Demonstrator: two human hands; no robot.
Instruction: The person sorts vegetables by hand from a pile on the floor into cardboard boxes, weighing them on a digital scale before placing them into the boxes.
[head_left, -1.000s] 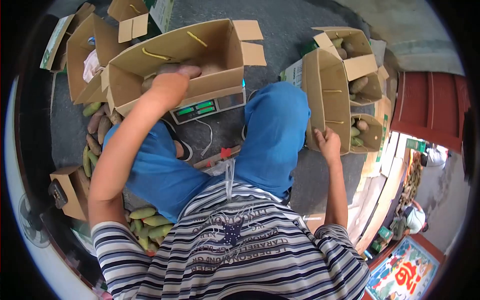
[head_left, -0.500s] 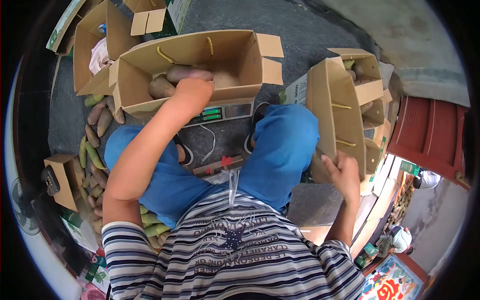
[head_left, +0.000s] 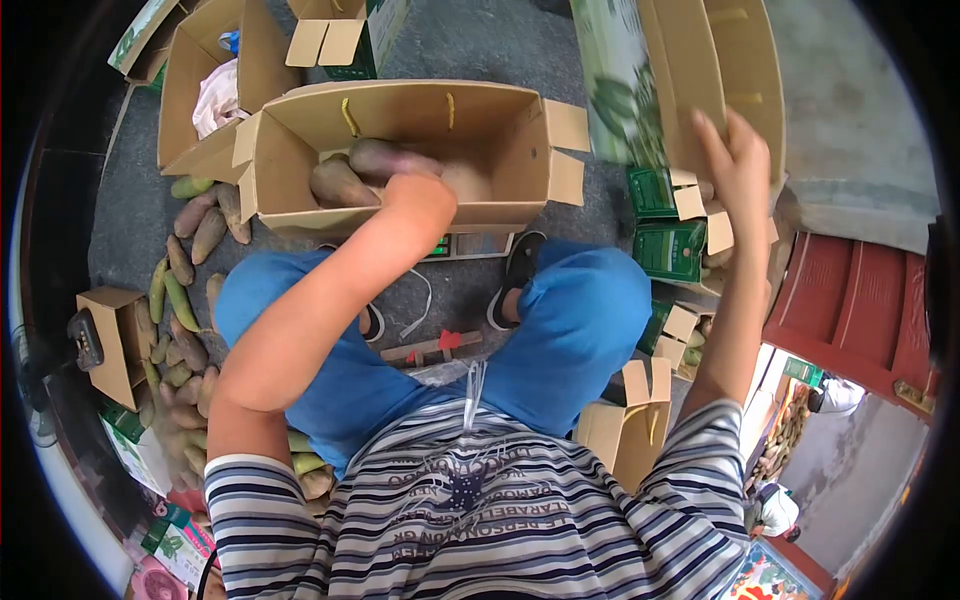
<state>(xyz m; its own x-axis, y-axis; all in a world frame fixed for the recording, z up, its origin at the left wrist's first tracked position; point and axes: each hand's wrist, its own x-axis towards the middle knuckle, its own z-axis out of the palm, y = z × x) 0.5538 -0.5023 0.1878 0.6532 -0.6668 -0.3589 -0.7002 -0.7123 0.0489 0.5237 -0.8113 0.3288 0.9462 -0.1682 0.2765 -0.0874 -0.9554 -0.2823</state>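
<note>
My left hand reaches over the near wall of an open cardboard box and is curled inside it. Its fingers are mostly hidden. Beside them lies a long purplish root, resembling a sweet potato; a browner root is left of it. The box stands on a scale in front of my knees. At upper right my right hand is closed on the edge of another cardboard box, which is tilted and has a green printed side and yellow rope handles.
Green and purplish roots lie piled on the floor at left. A box with pink cloth is at upper left. Green-sided boxes, some with roots, line the right side near a red door. People are at far lower right.
My right hand has moved the box forward and up, away from my right knee, uncovering the boxes there. My left hand remains in the box on the scale.
</note>
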